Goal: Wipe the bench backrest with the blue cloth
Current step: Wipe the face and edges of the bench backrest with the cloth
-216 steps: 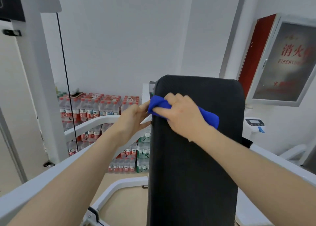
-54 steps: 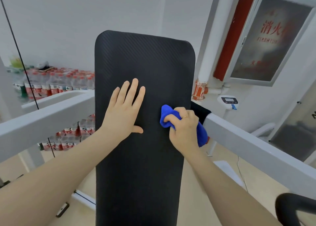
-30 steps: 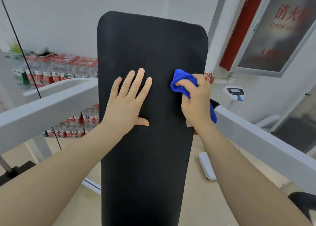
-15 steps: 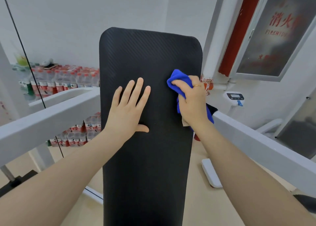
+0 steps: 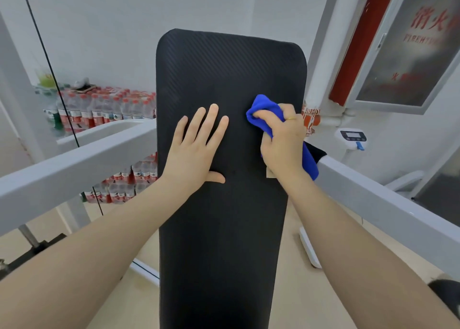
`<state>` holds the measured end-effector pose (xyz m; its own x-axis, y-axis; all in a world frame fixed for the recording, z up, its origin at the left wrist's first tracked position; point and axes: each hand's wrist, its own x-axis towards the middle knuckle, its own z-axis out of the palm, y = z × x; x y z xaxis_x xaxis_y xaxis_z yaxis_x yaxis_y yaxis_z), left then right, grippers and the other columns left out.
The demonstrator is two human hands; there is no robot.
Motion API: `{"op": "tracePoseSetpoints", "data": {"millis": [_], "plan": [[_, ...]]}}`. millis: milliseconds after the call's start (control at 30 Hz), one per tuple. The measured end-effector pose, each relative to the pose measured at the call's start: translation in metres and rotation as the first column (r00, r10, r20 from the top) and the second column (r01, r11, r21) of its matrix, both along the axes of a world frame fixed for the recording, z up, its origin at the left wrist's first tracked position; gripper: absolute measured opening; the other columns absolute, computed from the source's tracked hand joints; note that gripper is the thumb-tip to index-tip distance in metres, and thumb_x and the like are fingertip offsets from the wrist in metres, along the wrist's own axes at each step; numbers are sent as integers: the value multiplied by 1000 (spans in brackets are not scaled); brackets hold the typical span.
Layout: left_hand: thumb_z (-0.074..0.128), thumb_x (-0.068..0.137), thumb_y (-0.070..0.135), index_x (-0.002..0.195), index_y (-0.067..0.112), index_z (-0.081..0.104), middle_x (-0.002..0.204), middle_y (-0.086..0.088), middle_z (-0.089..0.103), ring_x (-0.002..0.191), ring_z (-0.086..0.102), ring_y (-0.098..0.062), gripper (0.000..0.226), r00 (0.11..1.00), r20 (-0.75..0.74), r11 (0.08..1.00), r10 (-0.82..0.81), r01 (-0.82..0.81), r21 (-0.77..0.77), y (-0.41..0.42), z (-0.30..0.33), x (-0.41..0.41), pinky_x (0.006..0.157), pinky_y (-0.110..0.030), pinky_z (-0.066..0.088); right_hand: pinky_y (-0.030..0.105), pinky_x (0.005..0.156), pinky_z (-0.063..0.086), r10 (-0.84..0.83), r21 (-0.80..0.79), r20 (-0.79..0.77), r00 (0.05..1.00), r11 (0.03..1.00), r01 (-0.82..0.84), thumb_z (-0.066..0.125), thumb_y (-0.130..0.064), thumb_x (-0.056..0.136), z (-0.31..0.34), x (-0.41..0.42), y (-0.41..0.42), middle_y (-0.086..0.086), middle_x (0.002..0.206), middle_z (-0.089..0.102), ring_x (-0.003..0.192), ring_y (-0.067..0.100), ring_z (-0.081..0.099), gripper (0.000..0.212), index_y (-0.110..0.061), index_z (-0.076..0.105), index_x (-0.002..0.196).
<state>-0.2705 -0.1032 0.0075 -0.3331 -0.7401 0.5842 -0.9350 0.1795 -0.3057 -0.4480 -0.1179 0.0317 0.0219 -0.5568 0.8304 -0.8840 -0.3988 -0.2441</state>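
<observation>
The black padded bench backrest (image 5: 224, 229) rises up the middle of the view, tilted away from me. My left hand (image 5: 196, 149) lies flat on it with fingers spread, left of centre. My right hand (image 5: 283, 144) is shut on the bunched blue cloth (image 5: 266, 112) and presses it against the backrest near its right edge, about a third of the way down. A tail of the cloth hangs out below my wrist at the backrest's right side.
White machine frame bars run on both sides, one on the left (image 5: 74, 169) and one on the right (image 5: 388, 204). Stacked packs of water bottles (image 5: 104, 109) stand against the left wall. A fire hydrant cabinet (image 5: 408, 45) hangs at the right, with a small scale display (image 5: 353, 137) below it.
Over the last second my right hand has stayed near the backrest's right edge, sliding the cloth a little downward and inward. My left hand has kept flat in the same place.
</observation>
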Motion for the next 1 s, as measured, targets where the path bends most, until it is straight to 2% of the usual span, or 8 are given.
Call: {"op": "tracePoseSetpoints", "data": {"millis": [67,200,367,567,633,833,900,1000], "plan": [[76,47,65,145,13,11,154,-16,17,140,21,-36,128,1000,-2,1000,-4,4,-6,-2,0,0,112,-50,17,41,70,44,-11,-33,-14,1000,999,10,59,7,72,-2,4,0,15,110,56,82,32,50,43,-16,67,108],[76,48,64,145,11,19,153,-18,22,139,24,-37,124,999,-12,998,-40,40,-48,-5,-3,4,111,-50,20,36,68,42,79,-48,-371,925,993,-104,70,0,68,-56,12,23,10,101,61,77,28,54,37,-17,69,101],[74,50,66,145,12,18,153,-17,20,139,23,-37,123,999,-16,999,-39,38,-26,-3,-1,3,111,-50,20,35,66,42,140,14,-441,886,989,-149,73,0,65,-59,6,22,9,101,62,75,28,54,41,-21,70,101],[70,58,64,148,16,0,157,-13,1,143,4,-34,124,1000,-19,999,-16,17,46,2,3,1,115,-47,5,41,80,45,-19,51,19,1000,999,18,59,5,78,-7,1,4,13,121,52,92,30,49,44,-18,64,115],[71,59,63,148,16,0,157,-14,1,144,4,-34,123,999,-32,998,-30,32,49,2,4,1,115,-47,4,38,74,44,-15,26,-16,1000,1000,16,62,6,74,-21,9,11,14,116,54,87,31,50,43,-16,66,110],[72,61,60,148,15,6,157,-14,4,143,6,-34,118,995,-64,995,-72,76,63,1,2,1,115,-47,5,35,62,43,91,6,-402,911,995,-97,77,2,60,-67,12,29,11,98,62,72,27,54,43,-17,69,98],[70,66,57,148,18,3,157,-11,-3,144,-1,-31,113,992,-84,989,-99,107,103,5,7,0,115,-44,0,36,62,42,43,-9,-369,929,999,-50,74,3,63,-48,14,23,12,101,61,74,29,54,44,-17,68,101],[62,80,49,148,25,2,158,0,-8,144,-8,-28,94,969,-222,982,-109,140,130,15,11,6,114,-41,-4,43,72,44,-102,22,-47,994,994,103,61,5,75,-7,12,8,14,117,54,86,34,50,47,-18,64,116]]}}
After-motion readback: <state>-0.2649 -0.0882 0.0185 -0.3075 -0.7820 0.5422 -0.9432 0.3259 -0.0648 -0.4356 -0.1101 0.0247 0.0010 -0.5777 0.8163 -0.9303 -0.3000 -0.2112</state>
